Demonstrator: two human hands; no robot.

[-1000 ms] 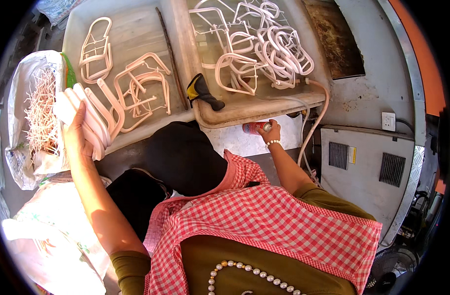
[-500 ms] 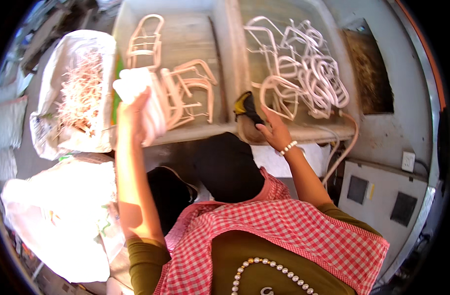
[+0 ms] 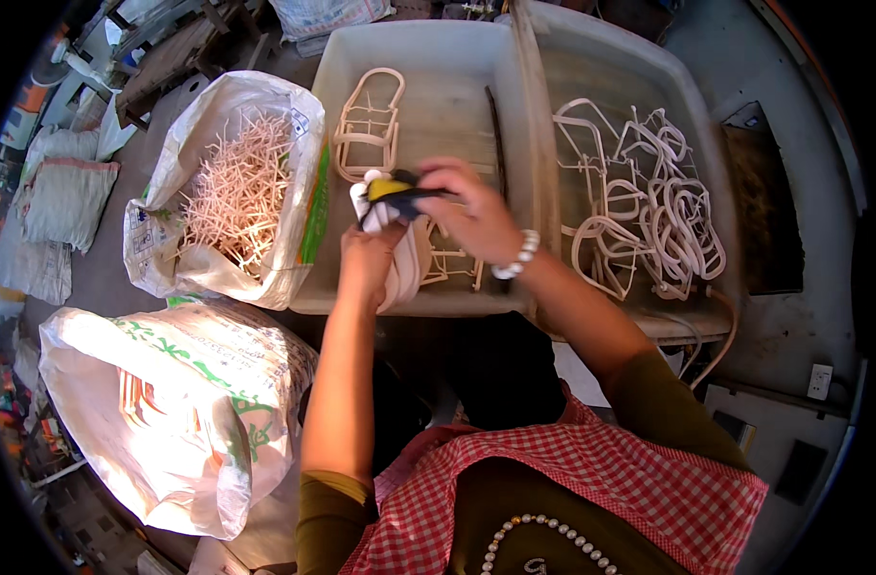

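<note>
Over the near part of the left tub, my left hand [image 3: 364, 261] is closed around a stack of pale pink plastic looped frames [image 3: 409, 268]. My right hand [image 3: 476, 213], smeared by motion, grips a black-and-yellow hand tool [image 3: 396, 192]. The tool's kind is unclear; it lies across the upper end of the stack, just above my left fingers. Beyond my hands, more looped frames [image 3: 369, 144] lie in the left tub. A few other frames [image 3: 462, 271] show partly from under my right hand and the stack.
A translucent plastic tub [image 3: 438, 43] holds a dark rod [image 3: 497, 144]. The adjoining tub [image 3: 639, 57] contains a tangled heap of pale frames [image 3: 682, 230]. At left stand a white sack [image 3: 155, 259] of thin pink scraps [image 3: 237, 192] and another open sack [image 3: 256, 355]. A hose [image 3: 720, 340] hangs at right.
My right hand has lifted the black-and-yellow tool from the near edge between the tubs and brought it left to the stack. The view has shifted, and my hands are now close together.
</note>
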